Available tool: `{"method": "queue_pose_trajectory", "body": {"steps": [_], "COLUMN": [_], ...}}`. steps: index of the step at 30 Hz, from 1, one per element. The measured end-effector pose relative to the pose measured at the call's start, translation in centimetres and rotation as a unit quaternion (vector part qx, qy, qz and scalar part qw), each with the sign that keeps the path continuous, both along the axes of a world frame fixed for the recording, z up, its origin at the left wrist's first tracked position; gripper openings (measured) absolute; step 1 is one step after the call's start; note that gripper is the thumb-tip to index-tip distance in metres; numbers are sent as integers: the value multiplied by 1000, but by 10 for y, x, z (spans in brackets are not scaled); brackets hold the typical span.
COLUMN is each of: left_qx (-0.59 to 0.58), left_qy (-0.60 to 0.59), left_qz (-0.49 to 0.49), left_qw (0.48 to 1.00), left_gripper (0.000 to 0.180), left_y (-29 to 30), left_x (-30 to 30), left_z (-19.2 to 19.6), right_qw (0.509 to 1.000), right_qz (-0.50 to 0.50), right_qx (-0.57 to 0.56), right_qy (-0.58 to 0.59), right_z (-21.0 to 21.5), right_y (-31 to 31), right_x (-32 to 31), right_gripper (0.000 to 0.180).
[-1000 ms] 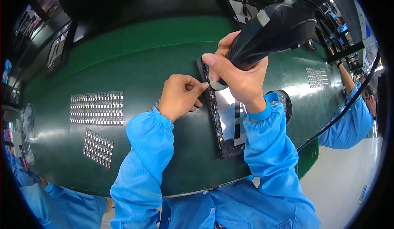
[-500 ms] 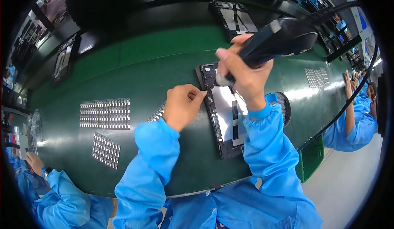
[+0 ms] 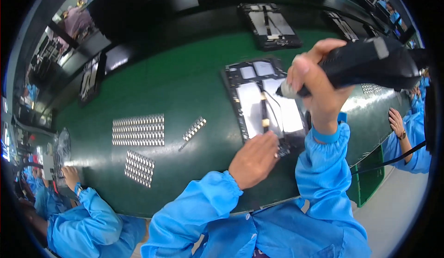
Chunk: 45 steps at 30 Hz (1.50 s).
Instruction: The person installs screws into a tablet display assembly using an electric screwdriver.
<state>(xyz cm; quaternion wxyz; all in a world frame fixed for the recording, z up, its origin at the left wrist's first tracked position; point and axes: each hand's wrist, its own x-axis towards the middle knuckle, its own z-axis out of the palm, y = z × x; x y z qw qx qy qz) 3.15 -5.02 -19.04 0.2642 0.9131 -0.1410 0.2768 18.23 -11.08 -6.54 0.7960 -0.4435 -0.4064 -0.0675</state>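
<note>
My right hand is wrapped round a black electric screwdriver with a pale nose. Its tip is above the right half of an opened tablet, which lies on the green table with silvery battery panels and a dark ribbon cable showing. My left hand is at the tablet's lower edge, its fingers bent and pressed together over the end of the ribbon. A tiny bright spot shows by its fingertips; blur hides what it is. Left of the tablet lies a short strip of small metallic pieces.
Farther left lie a large sheet and a smaller sheet of small pieces. Another opened tablet lies beyond mine. A green bin stands below the table at right. Co-workers' hands rest at both sides.
My left hand has moved from the tablet's left edge to its lower edge, uncovering the short strip. My right hand has drawn the screwdriver rightward, away from the tablet's upper left. The view has shifted.
</note>
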Motion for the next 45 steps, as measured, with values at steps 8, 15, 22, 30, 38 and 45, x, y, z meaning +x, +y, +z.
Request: {"method": "queue_pose_trajectory", "body": {"steps": [8,15,22,30,38,45], "left_qx": [47,224,158,103,274,245], "left_qy": [-3,134,72,219,47,16], "left_qz": [180,365,182,113,117,141], "left_qw": [982,894,968,964,953,959], "left_gripper": [28,25,48,83,67,65], "left_y": [103,200,194,170,176,191], "left_x": [60,117,162,253,252,205], "left_z": [12,37,35,43,28,14], "right_qw": [971,964,988,991,947,989], "right_qz": [90,104,41,73,226,-20], "right_qx": [-208,-151,-151,-106,-201,-130], "right_qy": [78,194,5,46,107,59], "right_z": [-32,-63,-65,-63,-61,-67], "right_y": [-49,-63,-62,-63,-71,-63], "right_x": [-25,-18,-5,-3,0,2], "right_gripper": [38,37,53,44,55,46]}}
